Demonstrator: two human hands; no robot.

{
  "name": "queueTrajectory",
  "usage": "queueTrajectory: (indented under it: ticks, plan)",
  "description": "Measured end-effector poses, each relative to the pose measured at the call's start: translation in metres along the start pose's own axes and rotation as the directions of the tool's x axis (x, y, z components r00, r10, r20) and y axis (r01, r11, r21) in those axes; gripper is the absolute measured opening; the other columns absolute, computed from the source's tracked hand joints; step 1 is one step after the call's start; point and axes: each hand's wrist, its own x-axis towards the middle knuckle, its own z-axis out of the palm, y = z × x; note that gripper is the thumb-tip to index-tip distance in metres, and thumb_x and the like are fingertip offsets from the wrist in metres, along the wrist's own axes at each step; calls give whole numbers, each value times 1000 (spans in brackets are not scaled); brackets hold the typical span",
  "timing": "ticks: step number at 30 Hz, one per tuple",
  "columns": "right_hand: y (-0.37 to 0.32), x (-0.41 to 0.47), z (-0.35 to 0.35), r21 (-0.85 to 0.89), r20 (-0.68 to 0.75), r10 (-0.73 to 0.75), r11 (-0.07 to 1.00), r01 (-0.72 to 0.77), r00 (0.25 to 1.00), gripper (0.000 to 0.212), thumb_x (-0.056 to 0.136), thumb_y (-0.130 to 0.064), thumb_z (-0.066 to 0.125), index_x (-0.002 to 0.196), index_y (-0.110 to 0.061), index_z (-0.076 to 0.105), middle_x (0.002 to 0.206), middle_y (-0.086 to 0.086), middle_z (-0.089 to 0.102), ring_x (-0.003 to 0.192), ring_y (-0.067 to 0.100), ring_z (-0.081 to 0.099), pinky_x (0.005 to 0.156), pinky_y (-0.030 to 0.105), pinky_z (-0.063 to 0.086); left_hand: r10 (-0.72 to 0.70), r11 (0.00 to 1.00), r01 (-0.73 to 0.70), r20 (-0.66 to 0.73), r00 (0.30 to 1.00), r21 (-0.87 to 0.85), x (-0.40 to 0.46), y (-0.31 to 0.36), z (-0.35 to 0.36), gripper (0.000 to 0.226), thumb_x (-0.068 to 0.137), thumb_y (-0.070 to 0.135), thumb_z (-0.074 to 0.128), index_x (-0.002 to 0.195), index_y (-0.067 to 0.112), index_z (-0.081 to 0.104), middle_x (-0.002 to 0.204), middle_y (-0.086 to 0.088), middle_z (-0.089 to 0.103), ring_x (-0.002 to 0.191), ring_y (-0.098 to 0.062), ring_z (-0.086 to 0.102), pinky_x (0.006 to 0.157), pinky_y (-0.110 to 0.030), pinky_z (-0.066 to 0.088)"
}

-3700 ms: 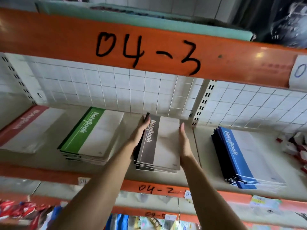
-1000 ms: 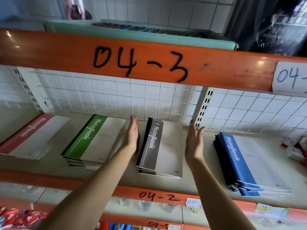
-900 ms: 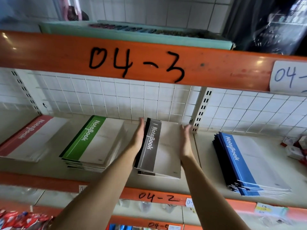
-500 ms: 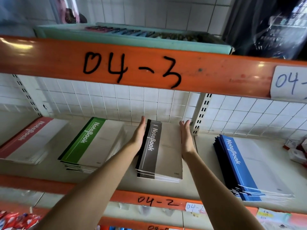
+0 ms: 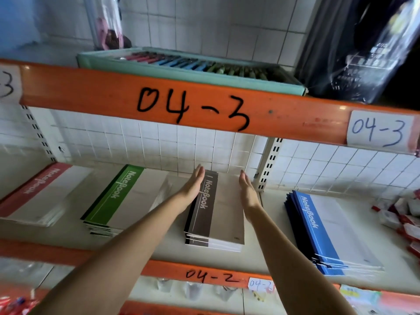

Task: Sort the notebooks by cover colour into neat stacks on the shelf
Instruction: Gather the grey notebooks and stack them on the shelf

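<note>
Brown notebook stack (image 5: pixel 217 214) between flat hands

Place: stockroom or stationery shop.
Evidence: orange shelf beam (image 5: pixel 91 92) hand-marked "04-3", paper bin label (image 5: pixel 379 131), notebook stacks (image 5: pixel 327 233) by colour, white-tiled wall (image 5: pixel 159 142).

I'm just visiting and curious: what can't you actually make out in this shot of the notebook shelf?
- Head view: red stack, cut off by the left edge.
- Brown stack's left side, hidden behind the left hand.
- Red-and-white packets, blurred and cut by the right edge.
- Print on the hanging bag, too blurred.
</note>
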Motion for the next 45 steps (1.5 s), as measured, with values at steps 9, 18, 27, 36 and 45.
queueTrajectory:
  ticks: [9, 18, 27, 36, 45]
  plan:
    - [27, -52, -7, 155, 53, 176, 971, -183, 983, 34, 102, -28, 50, 135, -20, 48, 130, 6, 60, 112, 24, 60, 92, 39, 51, -76, 990, 83, 62, 995, -116, -12, -53, -12, 82, 71, 64, 77, 138, 26, 50, 137, 6, 55, 121, -21, 55, 104, -32, 44]
    - [31, -61, -6, 249, 18, 243, 938, -240, 970, 67, 88, -65, 52, 143, -26, 50, 141, -1, 52, 126, 25, 52, 107, 43, 42, -81, 940, 52, -73, 994, -338, -15, -61, 13, 64, 89, 51, 57, 143, 17, 48, 131, -13, 61, 116, -31, 61, 101, -45, 48]
    - [8, -66, -6, -47, 33, 308, 951, -306, 951, 73, 94, -57, 51, 152, -19, 30, 144, 9, 45, 122, 27, 53, 94, 36, 49, -116, 945, 109, -4, 993, -308, -34, -44, 10, 44, 99, 42, 52, 138, 24, 50, 132, -9, 62, 114, -26, 63, 96, -39, 51]
    - [-17, -55, -13, -317, 90, 312, 909, -270, 946, 50, 89, -57, 63, 109, -11, 61, 100, 10, 65, 84, 21, 64, 68, 27, 49, -223, 962, 209, 63, 973, 172, -44, -2, -17, 77, 88, 59, 61, 150, 30, 27, 154, -3, 36, 130, -25, 41, 96, -35, 32]
    - [-33, -76, -4, -377, 130, 290, 899, -223, 948, 19, 97, -34, 59, 87, -19, 55, 90, 3, 59, 74, 10, 55, 64, 20, 46, -174, 967, 157, 69, 982, 203, -48, -8, -2, 70, 91, 41, 65, 143, 14, 26, 125, -2, 55, 99, -12, 56, 104, -35, 41]
